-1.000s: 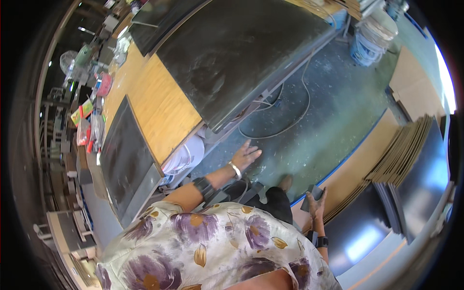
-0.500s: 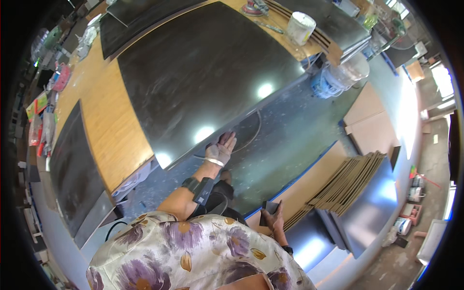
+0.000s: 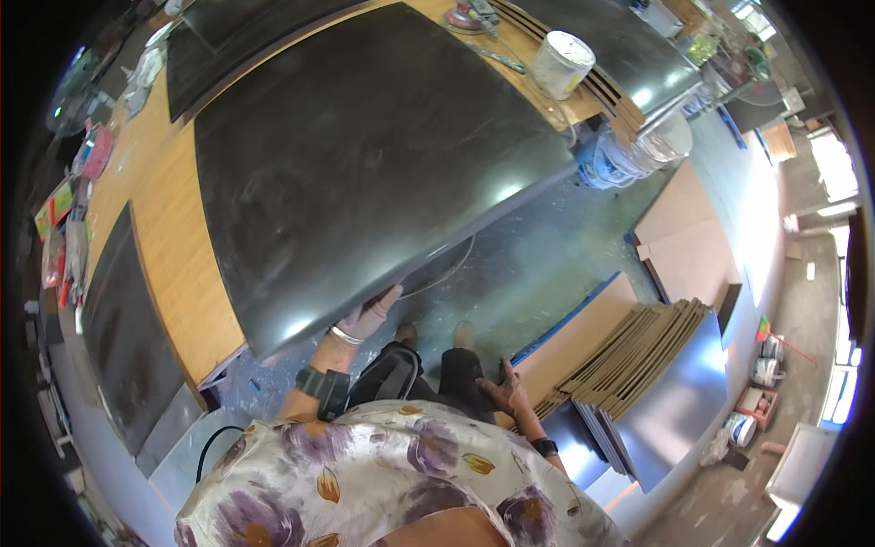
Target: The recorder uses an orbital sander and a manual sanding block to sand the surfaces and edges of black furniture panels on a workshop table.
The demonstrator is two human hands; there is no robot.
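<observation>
A large dark, glossy panel point(image 3: 365, 164) lies on the yellow wooden table in front of me. My left hand point(image 3: 366, 317), with a light band at the wrist, is at the panel's near edge. Its fingers are stretched along that edge, and their tips are partly hidden by it. Lower and to the right, my right hand point(image 3: 510, 396) is closed around a small dark flat block point(image 3: 503, 370). Most of the block is hidden by the hand and hard to tell from my dark trousers. A stack of thin panels point(image 3: 629, 365) stands just right of this hand.
Another dark panel point(image 3: 132, 328) rests on the table's left side. A white tub point(image 3: 561, 66) and a red round tool point(image 3: 470, 16) stand at the far end. A clear bucket point(image 3: 629, 155) sits beyond the panel's right corner. Brown boards point(image 3: 684, 228) lie at right.
My left hand has come back toward the left, against the panel's near edge. My right hand has turned, so less of the dark block shows. The view has shifted slightly.
</observation>
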